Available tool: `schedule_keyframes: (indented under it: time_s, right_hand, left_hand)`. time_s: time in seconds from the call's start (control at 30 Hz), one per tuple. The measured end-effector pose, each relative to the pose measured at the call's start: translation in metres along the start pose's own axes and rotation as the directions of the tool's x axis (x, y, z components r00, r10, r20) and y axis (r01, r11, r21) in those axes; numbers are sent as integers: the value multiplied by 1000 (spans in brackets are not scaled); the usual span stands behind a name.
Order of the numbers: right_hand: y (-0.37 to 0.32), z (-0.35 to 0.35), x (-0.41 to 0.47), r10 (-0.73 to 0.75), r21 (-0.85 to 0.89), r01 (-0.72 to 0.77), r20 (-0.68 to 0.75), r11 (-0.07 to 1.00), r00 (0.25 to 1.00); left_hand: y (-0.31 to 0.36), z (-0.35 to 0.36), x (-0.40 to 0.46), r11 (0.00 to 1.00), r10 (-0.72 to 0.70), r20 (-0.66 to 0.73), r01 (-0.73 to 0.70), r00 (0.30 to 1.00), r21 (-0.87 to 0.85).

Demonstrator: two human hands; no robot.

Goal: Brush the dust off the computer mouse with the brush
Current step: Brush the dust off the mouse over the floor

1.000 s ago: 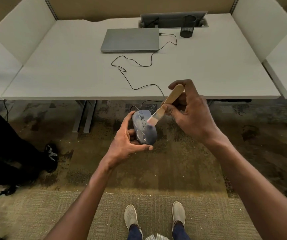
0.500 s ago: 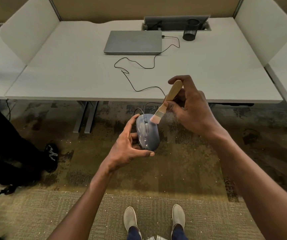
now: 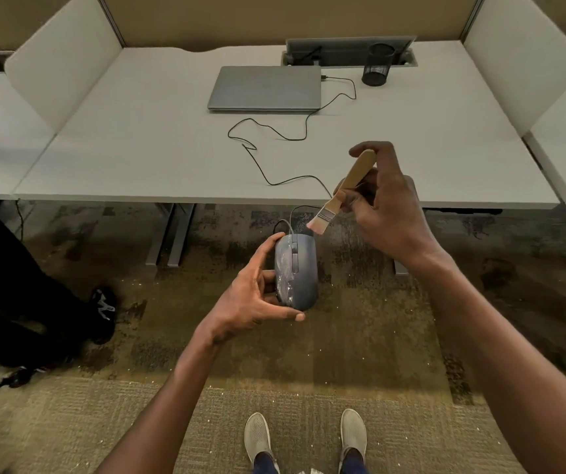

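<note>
White desk [image 3: 158, 159] fills the upper half of the head view, flanked by pale divider panels [image 3: 66, 59]. Below its front edge, mottled brown carpet [image 3: 360, 354]; the person stands on it, two grey slip-on shoes [image 3: 257, 436] at the bottom edge. At far left, another person's dark trouser leg and black shoe [image 3: 103, 304], with a hand resting on the neighbouring desk. On the desk toward the back: closed grey laptop [image 3: 264, 87], and to its right a black mesh pen cup [image 3: 376, 65] just in front of a cable tray. A thin black cable [image 3: 274, 131] runs from the laptop's right side, loops across the desk and drops over the front edge down to the computer mouse [image 3: 300, 271]. The mouse is held in the air over the carpet, in front of the desk edge, top side up, pale dusty streaks on its left flank. Left hand [image 3: 250, 302] grasps it, thumb under the rear, fingers along the left side. Right hand [image 3: 387, 206] grips the wooden handle of a small flat brush [image 3: 341, 193], tilted bristles-down. Bristles sit just above and right of the mouse's front, not touching.
</note>
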State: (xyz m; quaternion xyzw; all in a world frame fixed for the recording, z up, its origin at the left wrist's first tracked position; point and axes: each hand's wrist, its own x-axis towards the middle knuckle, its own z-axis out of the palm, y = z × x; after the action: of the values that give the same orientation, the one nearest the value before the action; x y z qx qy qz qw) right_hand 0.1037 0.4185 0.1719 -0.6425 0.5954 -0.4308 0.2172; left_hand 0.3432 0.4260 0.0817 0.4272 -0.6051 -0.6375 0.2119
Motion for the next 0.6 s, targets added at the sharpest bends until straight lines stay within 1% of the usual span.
schedule_keyframes:
  time_s: [0.03,0.1,0.17,0.2,0.27,0.4,0.47,0.53,0.6]
  right_hand:
    - [-3,-2,0,5,29,-6,40,1000,999]
    - [-9,-5,0,9,84,-23,173,996,985]
    - [-13,-3,0,5,81,-29,278,996,960]
    - [-13,-1,0,3,58,-21,292,998,956]
    - [-11,4,2,7,11,-10,249,1000,969]
    - [-6,8,6,11,-86,-5,78,996,997]
    - [-5,7,6,-1,-100,4,29,995,1000]
    - [-7,5,6,-11,-82,13,27,997,1000]
    - [-11,5,6,-17,-56,21,71,998,997]
  left_hand:
    - [1,0,0,1000,-1,-3,1,1000,-2]
    - [2,-1,1,1000,0,-4,0,1000,-3]
    - [4,0,2,1000,3,2,-3,1000,5]
    - [5,1,2,1000,3,7,-3,1000,11]
    - [6,2,2,1000,2,17,-2,1000,22]
    - [2,4,0,999,-5,39,4,999,37]
    - [1,4,0,999,-4,41,2,999,45]
    - [0,3,0,999,-4,36,2,999,47]
    - [0,2,0,999,-1,35,-1,999,49]
